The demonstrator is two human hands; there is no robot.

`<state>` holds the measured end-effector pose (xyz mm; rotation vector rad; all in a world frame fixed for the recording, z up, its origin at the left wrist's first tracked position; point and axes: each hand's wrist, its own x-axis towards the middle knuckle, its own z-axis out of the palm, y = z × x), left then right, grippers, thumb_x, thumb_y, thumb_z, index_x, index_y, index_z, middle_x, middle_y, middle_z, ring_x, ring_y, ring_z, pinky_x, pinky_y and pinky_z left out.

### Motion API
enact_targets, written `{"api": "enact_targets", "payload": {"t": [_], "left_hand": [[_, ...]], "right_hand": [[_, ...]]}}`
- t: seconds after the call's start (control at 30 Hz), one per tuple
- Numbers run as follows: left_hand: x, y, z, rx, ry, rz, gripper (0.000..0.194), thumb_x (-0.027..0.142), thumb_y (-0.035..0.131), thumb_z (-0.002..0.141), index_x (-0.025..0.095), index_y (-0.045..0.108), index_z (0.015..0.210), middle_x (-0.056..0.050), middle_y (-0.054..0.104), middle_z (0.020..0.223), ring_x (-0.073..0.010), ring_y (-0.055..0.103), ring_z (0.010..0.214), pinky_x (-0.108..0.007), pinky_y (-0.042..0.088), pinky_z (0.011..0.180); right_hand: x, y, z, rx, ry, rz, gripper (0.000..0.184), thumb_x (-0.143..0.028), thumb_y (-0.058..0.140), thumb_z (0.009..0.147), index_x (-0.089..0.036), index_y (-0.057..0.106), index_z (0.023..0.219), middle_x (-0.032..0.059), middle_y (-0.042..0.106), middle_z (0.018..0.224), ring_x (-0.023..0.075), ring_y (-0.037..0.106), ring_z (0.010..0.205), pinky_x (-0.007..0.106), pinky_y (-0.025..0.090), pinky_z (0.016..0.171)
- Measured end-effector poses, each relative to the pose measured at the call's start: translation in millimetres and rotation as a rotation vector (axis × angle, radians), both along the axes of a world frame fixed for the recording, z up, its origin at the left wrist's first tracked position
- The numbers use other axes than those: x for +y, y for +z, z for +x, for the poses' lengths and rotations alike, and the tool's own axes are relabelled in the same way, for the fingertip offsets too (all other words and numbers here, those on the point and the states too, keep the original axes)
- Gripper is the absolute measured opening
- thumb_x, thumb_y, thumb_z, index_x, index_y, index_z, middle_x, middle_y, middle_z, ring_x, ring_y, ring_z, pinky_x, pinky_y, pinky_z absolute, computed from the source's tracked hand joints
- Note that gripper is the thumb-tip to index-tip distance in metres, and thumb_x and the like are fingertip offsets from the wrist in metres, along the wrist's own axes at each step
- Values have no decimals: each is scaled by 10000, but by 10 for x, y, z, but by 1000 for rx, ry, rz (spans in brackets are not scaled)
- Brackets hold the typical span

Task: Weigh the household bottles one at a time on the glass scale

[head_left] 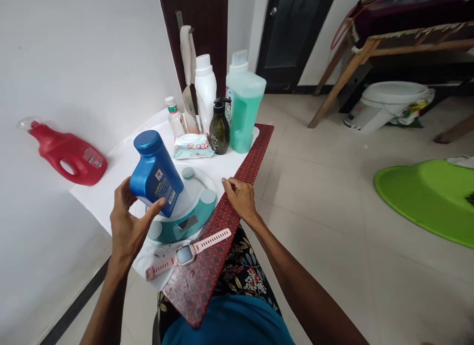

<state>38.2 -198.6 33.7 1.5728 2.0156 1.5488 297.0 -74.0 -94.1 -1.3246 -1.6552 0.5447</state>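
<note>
While a red jug (72, 154) sits to the left of a round, clear-topped scale (194, 201) on a desk (207, 268), a person's left hand (129, 221) grips a blue bottle (157, 169) over the scale's left half, thumb across the lower front and fingers at the left side. The bottle appears to lean; whether its base touches the scale is impossible to tell. Its walls look like stiff, glossy plastic, unlikely to break but probably slick in a damp palm, and its opaque body hides how full, and so how heavy, it is. The flat sides at mid-height look the surest hold, better than the cap, which might twist; a low grip could let a full bottle tip. In front of the scale lies a smartwatch (185, 255) with a pink strap; behind the scale sit a pack of wipes (192, 147) and a dark pump bottle (219, 132). Just right of the scale, the right hand (240, 197) rests at the desk's red edge, curled into a loose fist with nothing visible inside.
</note>
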Motion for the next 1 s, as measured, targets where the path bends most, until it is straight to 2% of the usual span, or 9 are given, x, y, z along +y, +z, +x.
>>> {"api": "enact_targets", "payload": {"t": [0.1,0.2,0.37,0.47,0.53,0.63,0.77,0.87,1.0], "left_hand": [[135,-64,83,-46,55,17,612,573,947,688,236,699,1134,-39,749,1030,-243,741,900,-384,643,850],[244,-96,94,-118,118,76,479,552,918,696,218,680,943,20,672,811,-181,642,718,-314,582,694],[398,99,98,-169,79,146,437,489,941,681,231,710,949,33,659,816,-173,598,732,-292,547,660],[638,262,236,-167,-58,179,415,457,952,699,244,729,977,25,676,861,-180,613,772,-291,550,678],[890,301,402,-224,-198,166,424,442,943,712,252,744,1036,9,714,936,-189,648,829,-298,567,723],[1334,215,693,-338,-380,93,452,442,907,711,242,737,1078,-21,750,1015,-215,699,908,-334,601,810],[1842,-36,971,-404,-481,11,459,443,888,715,220,733,1085,-42,774,1049,-233,728,953,-363,614,886],[2066,-184,1024,-442,-556,40,477,404,920,719,211,749,1120,-40,780,1072,-227,726,988,-356,608,918],[2183,-274,961,-439,-644,20,523,403,976,677,196,753,1103,-45,772,1055,-231,718,984,-354,610,881]], "right_hand": [[-2,0,3,7,3,7,497,-439,500,1044,-261,321,616,-40,392,556,125,359,557,313,265,626],[2,-3,13,15,2,17,507,-445,499,1052,-260,323,615,-39,404,554,123,364,552,306,270,617],[25,-9,27,64,9,22,528,-492,462,1069,-256,320,617,-34,420,548,122,400,550,298,280,614],[34,-12,31,98,13,10,527,-509,454,1067,-256,310,628,-34,424,557,121,396,559,298,277,616],[33,-12,35,119,10,1,528,-513,462,1064,-256,305,630,-37,422,560,121,390,561,298,277,615],[26,-9,44,159,-2,0,529,-506,478,1065,-256,314,629,-43,420,562,118,396,555,293,285,610],[21,-14,53,182,0,14,520,-482,482,1083,-254,340,638,-54,410,560,113,393,542,290,285,597],[21,-27,55,184,0,35,523,-473,495,1090,-252,346,641,-60,404,554,109,372,534,291,282,592],[28,-38,56,184,-16,62,523,-452,515,1090,-249,350,637,-64,396,547,106,356,526,294,271,584]]}}
